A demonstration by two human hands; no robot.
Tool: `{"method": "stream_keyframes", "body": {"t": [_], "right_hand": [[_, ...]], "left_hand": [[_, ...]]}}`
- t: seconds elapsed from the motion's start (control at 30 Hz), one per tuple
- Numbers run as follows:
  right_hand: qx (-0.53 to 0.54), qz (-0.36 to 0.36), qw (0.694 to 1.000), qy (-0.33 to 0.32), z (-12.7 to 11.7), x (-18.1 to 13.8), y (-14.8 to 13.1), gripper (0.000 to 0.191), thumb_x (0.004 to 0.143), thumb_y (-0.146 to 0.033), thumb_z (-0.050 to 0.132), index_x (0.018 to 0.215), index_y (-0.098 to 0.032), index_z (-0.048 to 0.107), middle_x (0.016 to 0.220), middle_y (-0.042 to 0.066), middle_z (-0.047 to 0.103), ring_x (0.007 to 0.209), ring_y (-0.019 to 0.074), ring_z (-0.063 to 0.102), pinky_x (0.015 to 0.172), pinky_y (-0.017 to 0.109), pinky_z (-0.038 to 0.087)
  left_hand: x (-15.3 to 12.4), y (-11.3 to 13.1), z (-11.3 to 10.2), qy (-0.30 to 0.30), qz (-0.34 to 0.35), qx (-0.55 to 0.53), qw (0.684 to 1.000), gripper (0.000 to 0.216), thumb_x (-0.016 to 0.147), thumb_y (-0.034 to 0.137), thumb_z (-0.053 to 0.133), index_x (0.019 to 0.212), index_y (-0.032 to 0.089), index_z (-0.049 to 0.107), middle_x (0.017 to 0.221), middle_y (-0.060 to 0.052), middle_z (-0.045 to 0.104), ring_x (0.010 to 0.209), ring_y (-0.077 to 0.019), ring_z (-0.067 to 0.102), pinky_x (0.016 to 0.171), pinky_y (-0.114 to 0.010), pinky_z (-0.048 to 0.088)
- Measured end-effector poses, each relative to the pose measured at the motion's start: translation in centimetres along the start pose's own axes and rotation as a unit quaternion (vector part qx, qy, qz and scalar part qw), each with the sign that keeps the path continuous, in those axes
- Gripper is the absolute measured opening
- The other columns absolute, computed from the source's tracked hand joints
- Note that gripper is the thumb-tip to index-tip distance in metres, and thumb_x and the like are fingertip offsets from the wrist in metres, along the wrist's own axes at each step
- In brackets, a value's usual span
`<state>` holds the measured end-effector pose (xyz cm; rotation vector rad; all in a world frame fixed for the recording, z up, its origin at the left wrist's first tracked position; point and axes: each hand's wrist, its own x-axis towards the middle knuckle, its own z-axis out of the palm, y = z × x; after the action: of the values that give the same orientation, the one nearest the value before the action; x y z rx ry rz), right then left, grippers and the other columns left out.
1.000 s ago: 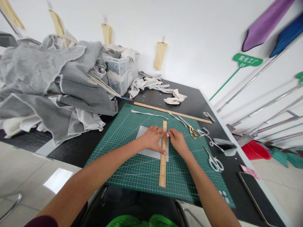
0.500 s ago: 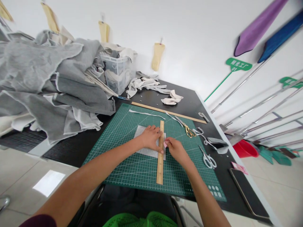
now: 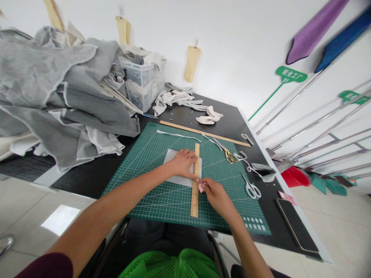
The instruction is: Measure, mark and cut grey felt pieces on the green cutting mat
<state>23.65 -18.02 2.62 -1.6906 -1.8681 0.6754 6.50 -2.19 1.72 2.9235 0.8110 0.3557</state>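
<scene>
My left hand [image 3: 183, 165] lies with fingers spread, pressing a short wooden ruler [image 3: 194, 200] onto a grey piece of cloth [image 3: 171, 155]. The ruler runs toward me near the cloth's right edge, and a narrow strip of cloth shows to its right. In my right hand [image 3: 213, 192], closed in a pinch, is a small pink piece of tailor's chalk [image 3: 201, 188], at the ruler's right side near the cloth's lower corner. Under all of this is a green cutting mat [image 3: 162, 202] with a grid.
Gold-handled scissors [image 3: 231, 157] and white-handled scissors [image 3: 253, 190] lie to the right, with a phone [image 3: 297, 224] beyond. A long wooden ruler [image 3: 203, 133] crosses the mat's far side. Grey fabric [image 3: 87, 104] is heaped at left beside a clear plastic bin [image 3: 143, 87].
My right hand has moved the chalk toward me along the ruler's right side. My left hand still presses the ruler. The whole view has shifted slightly.
</scene>
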Motion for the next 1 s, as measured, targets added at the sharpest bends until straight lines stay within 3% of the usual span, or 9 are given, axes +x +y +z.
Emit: {"method": "stream_keyframes", "body": {"t": [0.27,0.37,0.43,0.6,0.8,0.9,1.0], "right_hand": [[0.044,0.005,0.997,-0.070,-1.3,-1.0,0.4,0.018,0.094,-0.020,0.049,0.091,-0.022,0.066,0.071,-0.002,0.063,0.063,0.0162,0.058,0.060,0.027,0.042],[0.029,0.029,0.999,-0.012,-2.7,0.4,2.6,0.019,0.095,-0.027,0.048,0.098,-0.021,0.066,0.069,-0.002,0.062,0.058,0.0159,0.058,0.055,0.027,0.044],[-0.005,0.055,0.996,0.069,-3.8,1.8,4.7,0.021,0.094,-0.029,0.047,0.100,-0.021,0.065,0.072,0.000,0.065,0.057,0.0170,0.059,0.056,0.029,0.046],[-0.065,0.086,0.980,0.170,-5.3,4.2,8.8,0.023,0.094,-0.031,0.046,0.099,-0.018,0.064,0.077,0.007,0.069,0.070,0.0246,0.064,0.067,0.037,0.046],[-0.121,0.077,0.969,0.202,-4.7,4.4,9.8,0.023,0.093,-0.030,0.047,0.093,-0.020,0.067,0.081,0.009,0.071,0.076,0.0265,0.064,0.071,0.037,0.044],[-0.140,0.069,0.966,0.208,-4.5,4.5,9.7,0.021,0.093,-0.028,0.049,0.088,-0.020,0.067,0.083,0.010,0.070,0.079,0.0266,0.063,0.074,0.037,0.044],[-0.149,0.059,0.963,0.215,-4.5,4.4,9.1,0.021,0.094,-0.028,0.049,0.093,-0.017,0.067,0.088,0.012,0.068,0.085,0.0274,0.062,0.079,0.039,0.046]], "left_hand": [[-0.1,0.0,-0.1,0.003,0.005,-0.003,1.000,0.101,0.066,0.090,0.051,0.135,0.017,0.054,0.117,-0.014,0.057,0.105,-0.0335,0.047,0.090,-0.045,0.035],[-0.2,-0.2,0.1,0.005,0.006,-0.004,1.000,0.099,0.067,0.089,0.050,0.136,0.018,0.053,0.119,-0.014,0.057,0.106,-0.0330,0.047,0.092,-0.044,0.033],[-0.2,-0.5,0.1,-0.001,0.008,-0.009,1.000,0.096,0.068,0.087,0.051,0.137,0.020,0.052,0.119,-0.013,0.056,0.107,-0.0321,0.047,0.093,-0.043,0.033],[-0.3,-1.3,-0.3,-0.021,0.011,-0.023,0.999,0.093,0.071,0.083,0.054,0.143,0.025,0.047,0.123,-0.011,0.055,0.110,-0.0304,0.048,0.095,-0.042,0.033],[-0.1,-2.2,-0.5,-0.023,-0.003,-0.018,1.000,0.103,0.071,0.084,0.055,0.149,0.020,0.037,0.129,-0.013,0.055,0.115,-0.0324,0.048,0.096,-0.042,0.035],[-0.1,-2.3,-0.6,-0.019,-0.034,-0.008,0.999,0.099,0.070,0.084,0.058,0.142,0.017,0.046,0.125,-0.014,0.057,0.114,-0.0333,0.049,0.095,-0.043,0.037],[0.0,-2.2,-0.9,-0.019,-0.057,0.001,0.998,0.075,0.074,0.076,0.063,0.124,0.020,0.060,0.115,-0.010,0.059,0.110,-0.0312,0.051,0.093,-0.042,0.039]]}}
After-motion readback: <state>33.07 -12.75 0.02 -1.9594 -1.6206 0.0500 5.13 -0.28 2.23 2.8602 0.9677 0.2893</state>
